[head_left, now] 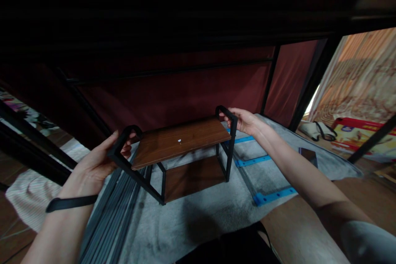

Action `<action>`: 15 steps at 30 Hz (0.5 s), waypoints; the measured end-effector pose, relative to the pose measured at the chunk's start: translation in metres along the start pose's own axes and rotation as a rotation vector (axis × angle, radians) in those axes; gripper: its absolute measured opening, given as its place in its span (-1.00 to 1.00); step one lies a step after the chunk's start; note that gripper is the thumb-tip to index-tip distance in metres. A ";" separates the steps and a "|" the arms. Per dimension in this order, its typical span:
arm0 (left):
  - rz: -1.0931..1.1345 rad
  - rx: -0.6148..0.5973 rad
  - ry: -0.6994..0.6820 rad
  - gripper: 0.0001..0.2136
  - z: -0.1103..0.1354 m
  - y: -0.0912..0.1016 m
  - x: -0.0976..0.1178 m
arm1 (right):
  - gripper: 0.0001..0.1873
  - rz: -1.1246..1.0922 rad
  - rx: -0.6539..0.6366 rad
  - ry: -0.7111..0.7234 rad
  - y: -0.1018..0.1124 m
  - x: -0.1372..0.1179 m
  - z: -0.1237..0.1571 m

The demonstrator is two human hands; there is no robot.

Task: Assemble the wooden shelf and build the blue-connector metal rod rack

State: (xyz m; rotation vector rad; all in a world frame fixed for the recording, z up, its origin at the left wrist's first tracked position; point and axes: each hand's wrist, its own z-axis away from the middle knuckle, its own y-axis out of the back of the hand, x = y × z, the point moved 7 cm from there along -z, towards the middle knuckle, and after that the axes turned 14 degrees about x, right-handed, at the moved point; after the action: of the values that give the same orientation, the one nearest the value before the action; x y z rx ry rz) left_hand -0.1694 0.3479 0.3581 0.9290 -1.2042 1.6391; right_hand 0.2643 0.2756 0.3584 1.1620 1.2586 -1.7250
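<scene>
Between my hands is a small two-tier shelf [185, 139] with brown wooden boards and a black metal frame. Its lower board [194, 177] is close above the grey cloth; whether the legs touch it I cannot tell. My left hand [100, 156] wraps round the black frame end on the left, with a dark band on the wrist. At the opposite end my right hand [243, 120] grips the other black frame upright, fingers curled behind it. A tiny white spot [179, 140] shows on the upper board.
Grey cloth [213, 210] covers the floor below. Long grey strips [108, 218] lie at left, blue brackets [272, 196] at right. A black metal frame [198, 16] hangs low overhead, with dark red panels [179, 95] behind. A red and yellow box [359, 136] stands far right.
</scene>
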 end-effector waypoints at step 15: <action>-0.017 0.133 -0.048 -0.80 0.036 -0.019 0.010 | -0.75 -0.046 0.017 -0.138 -0.012 -0.004 0.008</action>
State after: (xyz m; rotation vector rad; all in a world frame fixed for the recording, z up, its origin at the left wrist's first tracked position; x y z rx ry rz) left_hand -0.1528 0.3178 0.3820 1.0639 -1.1271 1.7081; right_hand 0.2525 0.2717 0.3676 1.0120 1.1969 -1.8205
